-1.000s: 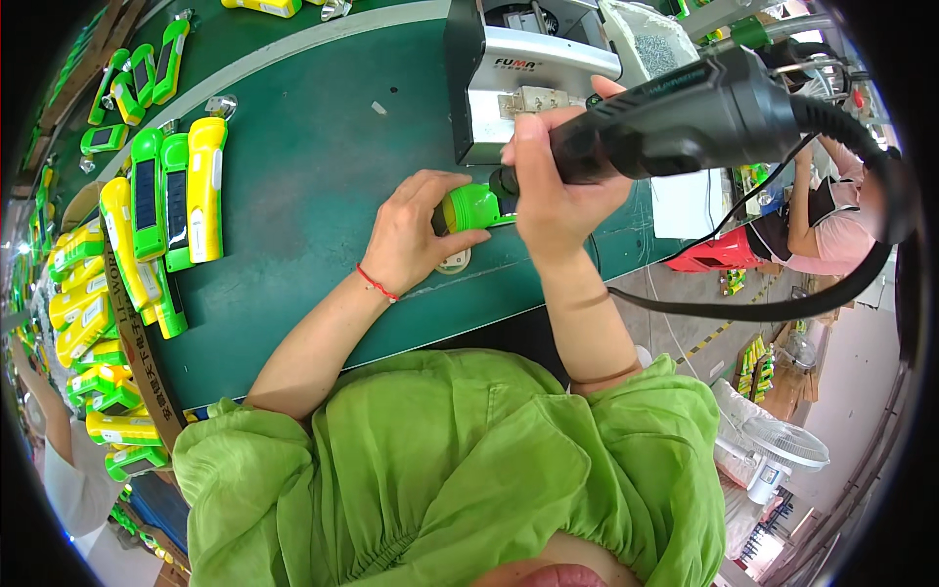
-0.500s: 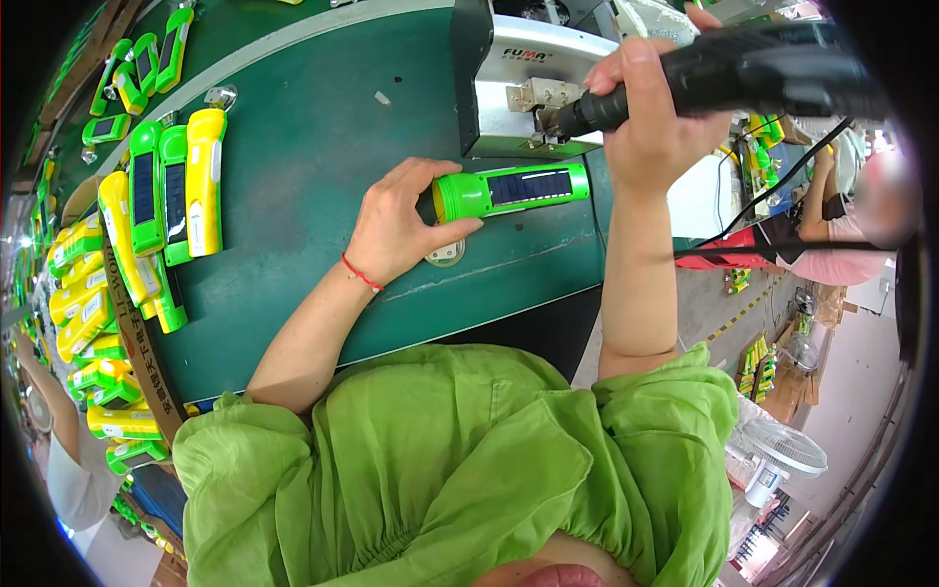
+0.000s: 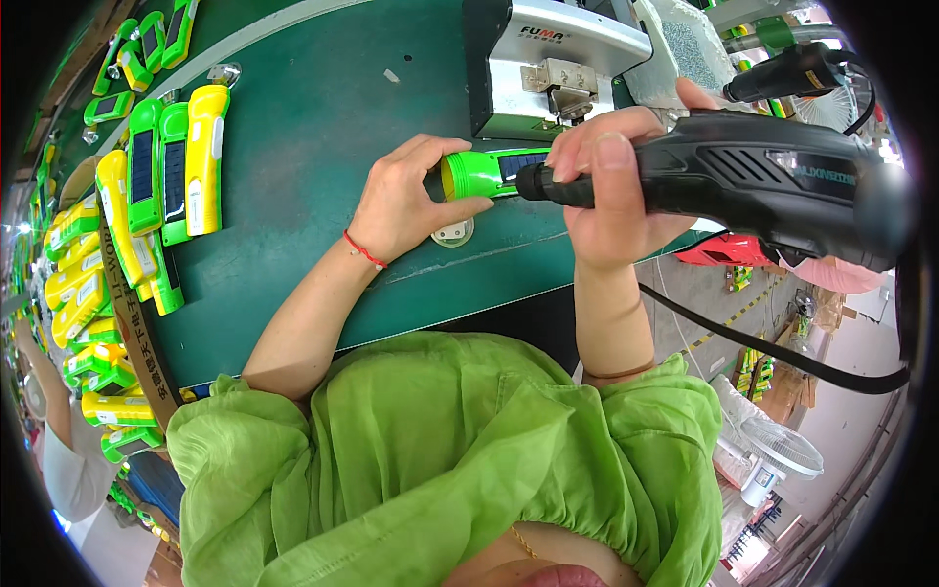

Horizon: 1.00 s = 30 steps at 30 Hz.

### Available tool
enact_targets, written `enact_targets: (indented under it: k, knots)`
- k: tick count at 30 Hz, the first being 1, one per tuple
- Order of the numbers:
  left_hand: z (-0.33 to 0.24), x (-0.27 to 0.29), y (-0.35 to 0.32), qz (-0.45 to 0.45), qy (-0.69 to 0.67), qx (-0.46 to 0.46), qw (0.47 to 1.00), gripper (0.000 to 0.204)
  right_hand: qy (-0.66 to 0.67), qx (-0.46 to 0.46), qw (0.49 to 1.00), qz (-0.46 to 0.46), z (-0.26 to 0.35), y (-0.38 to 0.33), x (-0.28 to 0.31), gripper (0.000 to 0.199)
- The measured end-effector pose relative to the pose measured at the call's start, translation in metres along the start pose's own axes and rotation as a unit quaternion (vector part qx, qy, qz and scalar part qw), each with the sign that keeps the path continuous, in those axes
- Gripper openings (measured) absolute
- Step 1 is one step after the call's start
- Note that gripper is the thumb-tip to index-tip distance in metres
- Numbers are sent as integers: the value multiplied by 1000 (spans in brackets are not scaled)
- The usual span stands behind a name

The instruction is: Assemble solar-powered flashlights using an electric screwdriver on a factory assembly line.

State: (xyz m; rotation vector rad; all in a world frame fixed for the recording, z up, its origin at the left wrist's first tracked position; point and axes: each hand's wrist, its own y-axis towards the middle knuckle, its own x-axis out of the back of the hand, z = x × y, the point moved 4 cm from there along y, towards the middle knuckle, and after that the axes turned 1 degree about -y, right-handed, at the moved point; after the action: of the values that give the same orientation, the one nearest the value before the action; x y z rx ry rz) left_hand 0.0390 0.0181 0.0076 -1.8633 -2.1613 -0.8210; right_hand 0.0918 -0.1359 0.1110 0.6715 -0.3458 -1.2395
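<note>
My left hand [image 3: 396, 201] holds a green flashlight body [image 3: 473, 175] near its open threaded end, thumb on the near side and fingers on the far side. It lies on its side on the table, a dark solar panel [image 3: 520, 163] facing up. In my right hand [image 3: 618, 196] is a black electric screwdriver [image 3: 753, 168], its nose pointing left over the flashlight. The bit reaches the green casing beside the panel; whether it touches cannot be seen. The screwdriver and hand hide the flashlight's far right end. A round metal piece [image 3: 454, 234] lies beside my left thumb.
A silver-and-black screw feeder [image 3: 518, 68] stands behind the flashlight on the green table [image 3: 313, 117]. Several yellow and green flashlights [image 3: 204, 161] lie at left beside a cardboard edge [image 3: 137, 328]. Another black power tool [image 3: 782, 73] is at upper right. A black cable [image 3: 773, 347] loops at right.
My right hand has brought the screwdriver away from the screw feeder, down and left to the flashlight. My left hand keeps its hold; the view has shifted slightly.
</note>
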Motion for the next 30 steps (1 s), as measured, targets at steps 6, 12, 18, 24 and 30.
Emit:
enact_targets:
  k: [6, 12, 18, 24, 30]
  knots:
    - [-2, 2, 1, 7, 0, -5, 1000, 53, -56, 21, 997, 39, -18, -18, 1, 60]
    - [0, 3, 1, -9, 16, -35, 999, 50, -101, 28, 988, 112, -14, -37, 2, 53]
    - [1, 4, 1, -9, 5, -34, 999, 50, -105, 54, 987, 110, -16, -31, -2, 61]
    - [-4, -1, 3, -1, 9, -70, 997, 45, -262, 17, 964, 43, -2, -38, -9, 62]
    - [-20, -13, -3, 48, 178, -12, 983, 50, -26, -92, 993, -68, -24, -20, -12, 58]
